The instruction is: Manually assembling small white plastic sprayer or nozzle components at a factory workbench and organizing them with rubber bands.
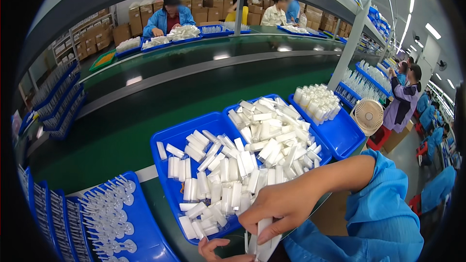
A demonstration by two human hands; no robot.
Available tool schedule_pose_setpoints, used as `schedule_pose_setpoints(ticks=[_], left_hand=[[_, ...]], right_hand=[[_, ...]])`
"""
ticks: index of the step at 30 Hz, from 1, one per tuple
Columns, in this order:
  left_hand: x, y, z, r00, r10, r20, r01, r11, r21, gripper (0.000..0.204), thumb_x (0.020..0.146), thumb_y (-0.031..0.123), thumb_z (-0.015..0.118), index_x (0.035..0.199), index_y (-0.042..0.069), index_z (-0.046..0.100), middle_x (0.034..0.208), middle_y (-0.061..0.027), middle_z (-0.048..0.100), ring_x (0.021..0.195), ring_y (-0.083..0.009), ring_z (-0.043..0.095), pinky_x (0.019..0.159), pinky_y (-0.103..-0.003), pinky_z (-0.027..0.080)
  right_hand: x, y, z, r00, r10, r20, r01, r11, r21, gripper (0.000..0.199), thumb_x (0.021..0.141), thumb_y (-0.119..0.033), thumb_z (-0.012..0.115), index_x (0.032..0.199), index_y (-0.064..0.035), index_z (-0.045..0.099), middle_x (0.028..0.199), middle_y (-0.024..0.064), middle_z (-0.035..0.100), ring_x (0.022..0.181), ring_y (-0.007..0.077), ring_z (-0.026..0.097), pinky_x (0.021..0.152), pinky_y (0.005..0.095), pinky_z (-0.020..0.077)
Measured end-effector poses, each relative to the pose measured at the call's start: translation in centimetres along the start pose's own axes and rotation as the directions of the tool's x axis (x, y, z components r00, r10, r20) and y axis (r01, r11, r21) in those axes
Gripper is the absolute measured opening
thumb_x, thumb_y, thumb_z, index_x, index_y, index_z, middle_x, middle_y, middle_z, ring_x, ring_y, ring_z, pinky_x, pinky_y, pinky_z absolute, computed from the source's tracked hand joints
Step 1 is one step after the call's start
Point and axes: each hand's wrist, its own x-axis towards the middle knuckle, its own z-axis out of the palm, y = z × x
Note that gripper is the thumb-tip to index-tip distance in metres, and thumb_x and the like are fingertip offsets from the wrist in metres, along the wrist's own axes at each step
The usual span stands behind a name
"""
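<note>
White plastic cap pieces (264, 242), flat and oblong, sit bunched between the person's two hands at the bottom edge of the head view, just below the near rim of the blue tray. Their long axes run nearly upright in the picture, leaning a little so the top ends tip toward the tray and the lower ends run off the frame. The right hand (276, 206) comes in from the right in a blue sleeve (383, 208), knuckles up, fingers curled down over the top ends of the bunch and pinching it. The left hand (218, 251) lies low under the bunch, only partly in the picture; its fingers bend up toward the pieces and touch them from the left, though how firmly it grips I cannot tell.

Just beyond the hands the blue tray (167, 138) holds a loose heap of the same white pieces lying every which way. A second blue tray (347, 138) stands beside it to the right with clear small bottles (318, 102) packed upright. To the left a rack of clear pump parts (109, 208) lies in rows. A small fan (369, 115) stands at the right, and a green conveyor belt (145, 111) runs behind the trays.
</note>
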Motion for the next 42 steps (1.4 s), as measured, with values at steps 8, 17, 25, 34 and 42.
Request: schedule_pose_setpoints(ticks=[8, 17, 25, 34, 42], left_hand=[[0.3, 0.1, 0.5, 0.942, -0.270, -0.198, 0.244, 0.959, -0.144, 0.027, 0.069, 0.027, 0.072, 0.083, 0.008, 0.058, 0.093, -0.0111, 0.060, 0.099, -0.0358, 0.048, 0.094, -0.051, 0.029], [-0.4, -1.0, -0.2, 0.899, -0.326, -0.293, 0.276, 0.940, -0.199, 0.015, 0.076, 0.009, 0.066, 0.084, 0.005, 0.055, 0.098, -0.0143, 0.060, 0.113, -0.0410, 0.042, 0.096, -0.052, 0.029], [-1.4, -0.9, 0.0, 0.885, -0.304, -0.353, 0.207, 0.935, -0.286, 0.017, 0.078, 0.008, 0.067, 0.090, 0.003, 0.056, 0.104, -0.0147, 0.058, 0.119, -0.0414, 0.037, 0.098, -0.052, 0.028], [-0.5, -0.3, -0.8, 0.894, -0.299, -0.333, 0.256, 0.952, -0.169, 0.012, 0.068, 0.004, 0.069, 0.079, 0.002, 0.064, 0.091, -0.0128, 0.060, 0.111, -0.0404, 0.042, 0.094, -0.051, 0.030], [0.2, -0.5, -0.4, 0.940, -0.283, -0.191, 0.230, 0.938, -0.258, 0.011, 0.063, 0.005, 0.071, 0.073, 0.005, 0.068, 0.083, -0.0091, 0.062, 0.108, -0.0376, 0.045, 0.097, -0.052, 0.027]], right_hand=[[1.3, 0.4, 2.7, 0.995, -0.088, -0.048, 0.077, 0.978, -0.194, 0.016, 0.086, -0.016, 0.056, 0.095, -0.0034, 0.055, 0.083, 0.0095, 0.051, 0.075, 0.0286, 0.052, 0.073, 0.0369, 0.0379], [4.7, 3.8, -0.8, 0.979, 0.132, -0.157, -0.152, 0.981, -0.122, 0.026, 0.087, -0.025, 0.054, 0.104, -0.0069, 0.045, 0.098, 0.0137, 0.056, 0.081, 0.0251, 0.054, 0.079, 0.0352, 0.0404], [9.9, 14.6, -13.1, 0.634, 0.565, -0.529, -0.763, 0.346, -0.546, 0.041, 0.070, -0.027, 0.068, 0.095, 0.0041, 0.061, 0.093, 0.0195, 0.063, 0.088, 0.0319, 0.061, 0.080, 0.0388, 0.0479], [6.8, 11.8, -10.1, 0.835, -0.068, -0.546, -0.427, 0.545, -0.722, 0.023, 0.073, -0.016, 0.067, 0.095, -0.0125, 0.066, 0.092, 0.0078, 0.065, 0.093, 0.0247, 0.058, 0.082, 0.0365, 0.0417], [2.9, 5.1, -1.5, 0.868, -0.436, -0.236, 0.132, 0.661, -0.738, 0.031, 0.070, -0.009, 0.070, 0.099, -0.0181, 0.067, 0.098, 0.0012, 0.064, 0.084, 0.0181, 0.061, 0.067, 0.0298, 0.0433]])
